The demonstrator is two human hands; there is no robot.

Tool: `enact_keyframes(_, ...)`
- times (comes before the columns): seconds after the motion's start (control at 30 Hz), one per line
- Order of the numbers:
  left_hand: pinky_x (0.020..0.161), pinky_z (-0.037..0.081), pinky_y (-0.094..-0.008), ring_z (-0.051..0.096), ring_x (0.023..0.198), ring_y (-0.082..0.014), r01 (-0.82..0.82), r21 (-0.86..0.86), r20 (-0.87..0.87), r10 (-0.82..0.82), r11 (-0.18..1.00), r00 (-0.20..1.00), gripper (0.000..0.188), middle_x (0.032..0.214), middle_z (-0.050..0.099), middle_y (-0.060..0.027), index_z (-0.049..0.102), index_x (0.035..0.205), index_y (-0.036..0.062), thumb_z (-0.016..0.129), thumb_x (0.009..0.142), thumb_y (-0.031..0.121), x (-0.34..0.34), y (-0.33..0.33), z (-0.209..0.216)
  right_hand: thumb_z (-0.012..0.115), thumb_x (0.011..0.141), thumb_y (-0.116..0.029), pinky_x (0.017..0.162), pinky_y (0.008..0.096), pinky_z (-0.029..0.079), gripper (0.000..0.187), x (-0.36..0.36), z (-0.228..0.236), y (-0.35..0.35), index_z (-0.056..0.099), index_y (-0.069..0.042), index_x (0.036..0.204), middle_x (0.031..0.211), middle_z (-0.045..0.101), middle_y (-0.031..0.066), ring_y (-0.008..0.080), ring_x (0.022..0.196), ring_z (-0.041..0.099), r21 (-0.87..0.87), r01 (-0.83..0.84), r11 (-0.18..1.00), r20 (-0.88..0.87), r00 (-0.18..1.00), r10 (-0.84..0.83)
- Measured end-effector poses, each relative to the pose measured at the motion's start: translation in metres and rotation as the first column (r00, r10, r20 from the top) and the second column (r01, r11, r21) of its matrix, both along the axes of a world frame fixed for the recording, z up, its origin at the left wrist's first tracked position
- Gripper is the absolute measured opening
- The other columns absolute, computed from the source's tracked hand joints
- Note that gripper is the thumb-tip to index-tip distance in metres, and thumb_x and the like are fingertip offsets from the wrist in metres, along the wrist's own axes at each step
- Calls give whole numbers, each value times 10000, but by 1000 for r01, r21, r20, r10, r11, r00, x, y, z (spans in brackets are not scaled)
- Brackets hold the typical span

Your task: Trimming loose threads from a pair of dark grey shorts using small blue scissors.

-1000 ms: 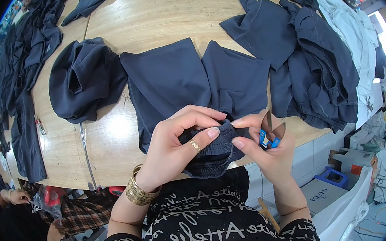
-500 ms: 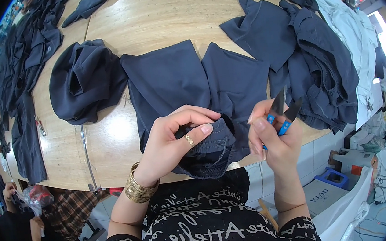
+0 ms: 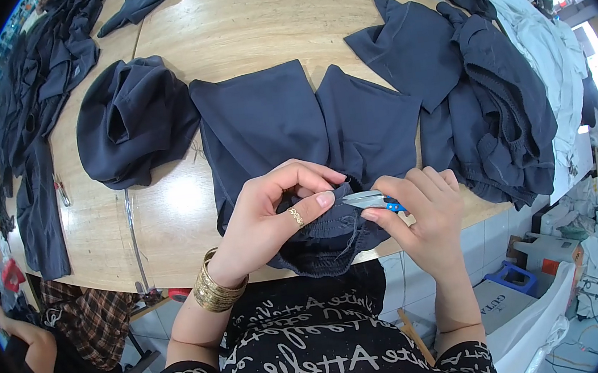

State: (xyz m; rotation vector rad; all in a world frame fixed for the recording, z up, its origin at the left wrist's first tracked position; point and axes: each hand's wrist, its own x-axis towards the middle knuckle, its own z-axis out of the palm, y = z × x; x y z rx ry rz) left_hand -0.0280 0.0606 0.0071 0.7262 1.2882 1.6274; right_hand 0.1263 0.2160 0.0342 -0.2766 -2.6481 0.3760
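Observation:
A dark navy pair of trousers or shorts [image 3: 262,117] lies on the table, its gathered waistband [image 3: 327,245] at the near edge. My left hand [image 3: 272,207], with a ring and gold bangles, pinches the waistband between thumb and fingers. Held in my right hand [image 3: 418,214] are small thread snips [image 3: 367,200] with blue handle parts. Their blades point left and meet the waistband just beside my left thumb. Loose threads [image 3: 350,236] hang from the seam below them. The blades look nearly closed; whether a thread lies between them is too small to tell.
A crumpled dark garment [image 3: 136,123] lies left of the trousers. More dark garments [image 3: 502,107] are heaped at the right, beside pale cloth [image 3: 543,51]. Another small tool [image 3: 61,193] rests at the far left. A person's arm [image 3: 35,345] shows at lower left.
My right hand has moved left and turned, bringing the snips from upright, blades apart, down to the waistband with the blades closer together. My left hand stays nearly still.

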Motion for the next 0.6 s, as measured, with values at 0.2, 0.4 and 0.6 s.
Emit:
enact_keyframes(0.2,784,453,-211,514,813,-30,0,-1,-16,0,1000,1000,93,1107,633,-89,632,925,-24,620,899,65,1,-1,1,774,682,-356,587,314,256,299,-1,0,-1,651,-138,845,636,437,-25,150,578,416,-8,-13,1000,-28,1000,13)
enact_keyframes(0.4,781,451,-207,516,814,-32,-7,-1,-18,7,1000,1000,90,1106,632,-86,635,929,-24,623,897,59,2,-2,2,776,688,-350,575,314,254,291,-1,1,-2,647,-135,836,624,433,-26,151,563,410,-2,-12,1000,-21,1000,12)
enact_keyframes(0.6,774,447,-204,510,800,-30,-7,8,-6,7,1000,1000,83,1101,625,-85,626,927,-21,622,898,57,1,-2,0,776,690,-348,573,314,254,290,-1,0,-2,647,-134,835,619,431,-26,150,562,414,21,-6,1000,-21,1000,6)
